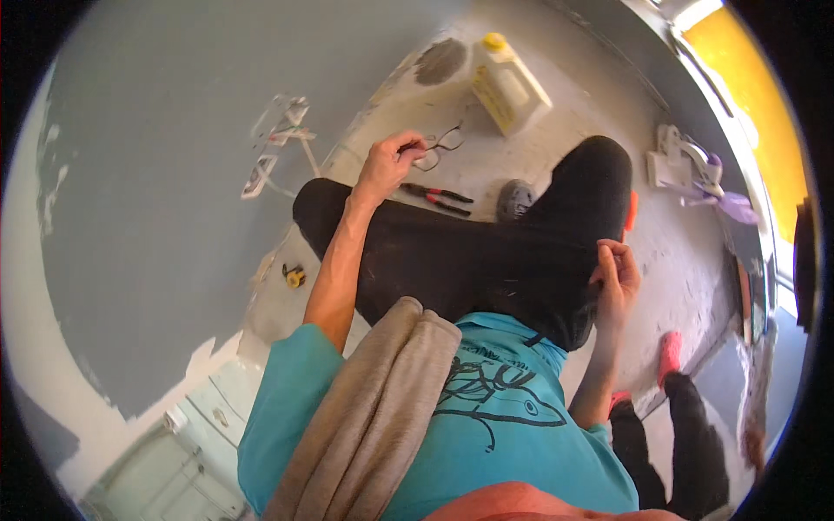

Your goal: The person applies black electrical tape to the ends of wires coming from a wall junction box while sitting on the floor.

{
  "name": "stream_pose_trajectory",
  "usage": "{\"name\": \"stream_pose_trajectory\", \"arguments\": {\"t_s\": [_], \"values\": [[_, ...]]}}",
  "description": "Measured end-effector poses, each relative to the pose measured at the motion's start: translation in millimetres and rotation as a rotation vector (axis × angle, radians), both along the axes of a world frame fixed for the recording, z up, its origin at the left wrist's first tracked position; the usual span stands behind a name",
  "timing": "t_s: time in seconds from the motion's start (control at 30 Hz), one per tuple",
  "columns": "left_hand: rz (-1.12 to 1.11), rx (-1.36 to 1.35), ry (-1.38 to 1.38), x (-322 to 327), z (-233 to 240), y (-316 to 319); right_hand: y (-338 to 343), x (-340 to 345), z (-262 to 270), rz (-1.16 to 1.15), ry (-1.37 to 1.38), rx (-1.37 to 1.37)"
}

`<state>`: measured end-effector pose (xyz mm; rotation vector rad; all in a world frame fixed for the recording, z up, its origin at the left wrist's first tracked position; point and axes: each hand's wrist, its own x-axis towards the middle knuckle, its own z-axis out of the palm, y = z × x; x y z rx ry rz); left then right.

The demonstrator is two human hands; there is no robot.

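Note:
My left hand (391, 164) is closed around part of a thin-framed pair of eyeglasses (444, 148), held above the floor beyond my knee. Just below that hand, on the floor, lie pliers (438, 197) with red and black handles. My right hand (616, 273) is at my other thigh, its fingers curled in against the black trousers (469, 260). Whether anything is pinched between those fingertips cannot be made out. A folded beige towel (378, 410) hangs over my left shoulder, across the teal T-shirt (502, 391).
A plastic jug (511, 88) with a yellow cap stands ahead. Wires and electrical fittings (283, 140) hang from the grey wall (169, 195). A small yellow-black item (294, 277) lies left; a purple-bladed fan (707, 172) is right. Another person's red clog (669, 355) shows lower right.

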<state>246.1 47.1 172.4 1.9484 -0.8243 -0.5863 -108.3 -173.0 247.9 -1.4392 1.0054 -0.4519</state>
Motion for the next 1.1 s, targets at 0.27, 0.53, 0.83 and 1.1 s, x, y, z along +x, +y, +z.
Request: {"name": "stream_pose_trajectory", "arguments": {"t_s": [0.27, 0.53, 0.83, 1.1], "values": [[0.205, -0.327, -0.083, -51, 131, 71, 25, 121, 49, 0.461, -0.093, -0.224], [0.238, -0.446, -0.243, -96, 207, 140, 70, 183, 77, 0.905, -0.288, -0.344], [0.309, -0.526, -0.147, -127, 203, 135, 75, 154, 56, 0.888, -0.471, -0.358], [0.193, -0.595, -0.054, -129, 190, 93, 64, 108, 95, 0.594, -0.515, -0.324]]}}
